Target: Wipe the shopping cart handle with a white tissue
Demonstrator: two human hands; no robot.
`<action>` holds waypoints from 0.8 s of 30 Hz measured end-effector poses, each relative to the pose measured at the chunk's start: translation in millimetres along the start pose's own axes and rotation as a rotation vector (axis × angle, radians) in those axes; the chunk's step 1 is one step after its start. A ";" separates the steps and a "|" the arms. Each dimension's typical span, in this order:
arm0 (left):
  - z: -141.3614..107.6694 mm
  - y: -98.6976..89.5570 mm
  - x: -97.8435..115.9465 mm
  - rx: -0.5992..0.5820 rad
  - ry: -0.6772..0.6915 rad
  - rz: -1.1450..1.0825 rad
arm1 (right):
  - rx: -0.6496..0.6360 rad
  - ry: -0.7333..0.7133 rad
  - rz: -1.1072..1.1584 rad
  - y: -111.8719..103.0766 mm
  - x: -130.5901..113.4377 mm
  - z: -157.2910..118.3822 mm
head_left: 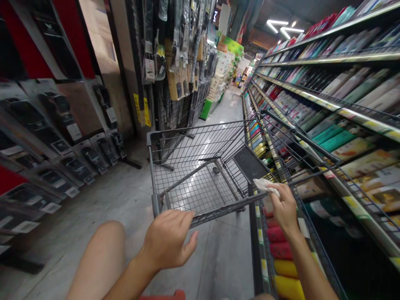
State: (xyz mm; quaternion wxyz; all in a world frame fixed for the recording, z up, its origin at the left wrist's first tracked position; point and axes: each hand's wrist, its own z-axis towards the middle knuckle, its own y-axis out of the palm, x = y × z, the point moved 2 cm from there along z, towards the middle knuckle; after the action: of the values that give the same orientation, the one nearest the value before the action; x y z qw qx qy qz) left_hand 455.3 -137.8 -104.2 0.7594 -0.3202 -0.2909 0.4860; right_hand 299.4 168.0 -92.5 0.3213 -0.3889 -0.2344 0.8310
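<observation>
A grey wire shopping cart stands tilted across the view, its basket bare down to the wire floor. My left hand rests at the cart's near rim, fingers curled over the bar, with the thumb apart below it. My right hand pinches a crumpled white cloth or tissue against the rim at the cart's right corner. A dark panel is fixed to the cart's side, just beyond the cloth.
Shelves of rolled and folded fabrics line the right side, close to my right arm. Packaged belts hang at left, with more wrapped goods further back. A grey tiled aisle runs ahead. Something red shows at the bottom edge.
</observation>
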 end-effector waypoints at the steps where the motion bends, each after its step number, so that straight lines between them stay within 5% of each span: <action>1: -0.1 -1.6 -2.8 0.010 0.006 0.007 | 0.006 0.003 -0.013 -2.7 6.2 3.2; 11: -16.7 -10.0 -31.0 0.052 0.094 0.012 | 0.109 0.084 -0.124 -27.8 44.0 10.4; 24: -16.1 -36.3 -83.6 -0.099 0.072 0.141 | 0.159 0.088 -0.070 -13.3 -22.3 -28.6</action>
State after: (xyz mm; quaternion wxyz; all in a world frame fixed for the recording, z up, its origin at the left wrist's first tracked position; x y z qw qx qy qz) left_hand 457.5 -230.1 -97.2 0.7166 -0.3941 -0.2638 0.5115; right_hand 337.8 165.1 -89.8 0.3900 -0.3900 -0.1669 0.8173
